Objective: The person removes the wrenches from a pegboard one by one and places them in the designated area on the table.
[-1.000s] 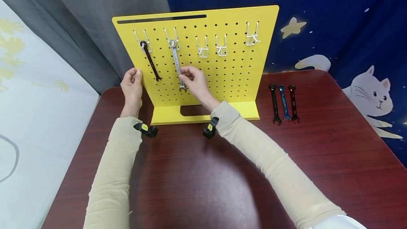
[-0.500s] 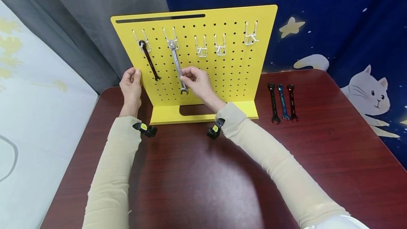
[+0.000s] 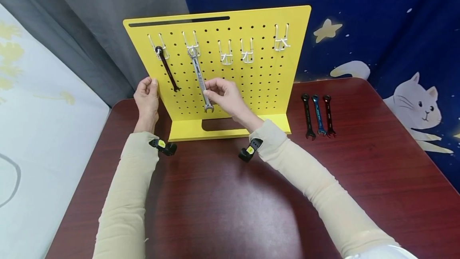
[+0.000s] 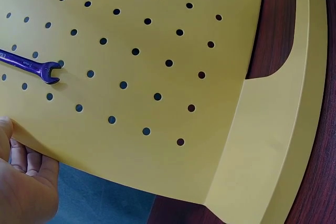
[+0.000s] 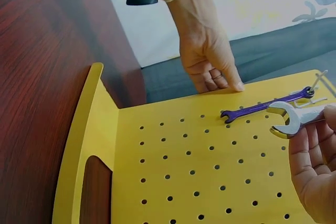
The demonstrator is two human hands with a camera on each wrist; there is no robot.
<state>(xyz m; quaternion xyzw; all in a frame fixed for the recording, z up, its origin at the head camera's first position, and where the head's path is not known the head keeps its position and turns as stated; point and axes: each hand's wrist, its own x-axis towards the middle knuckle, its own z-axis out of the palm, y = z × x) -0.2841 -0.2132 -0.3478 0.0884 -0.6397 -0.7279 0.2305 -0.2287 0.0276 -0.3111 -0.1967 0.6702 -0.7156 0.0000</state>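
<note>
A yellow pegboard [image 3: 251, 79] stands upright on the dark red table [image 3: 223, 207]. My left hand [image 3: 146, 95] grips its left edge, thumb on the front face [image 4: 16, 166]. My right hand [image 3: 224, 93] pinches the lower shaft of a silver wrench [image 3: 199, 79], whose ring end hangs at the second hook [image 3: 190, 43]; its open end [image 5: 283, 121] shows by my fingers. A dark wrench [image 3: 166, 69] hangs from the first hook, and looks purple in the wrist views [image 4: 31, 66].
Three empty hooks [image 3: 248, 53] sit to the right on the board. Three wrenches, black [image 3: 308, 117], blue [image 3: 319, 116] and red [image 3: 328, 116], lie side by side on the table right of the board. A grey curtain and a blue cat-print cloth [image 3: 413, 103] hang behind.
My right hand has slid down the silver wrench and drawn back slightly, swinging its lower end a little to the right. My left hand stays on the board's edge.
</note>
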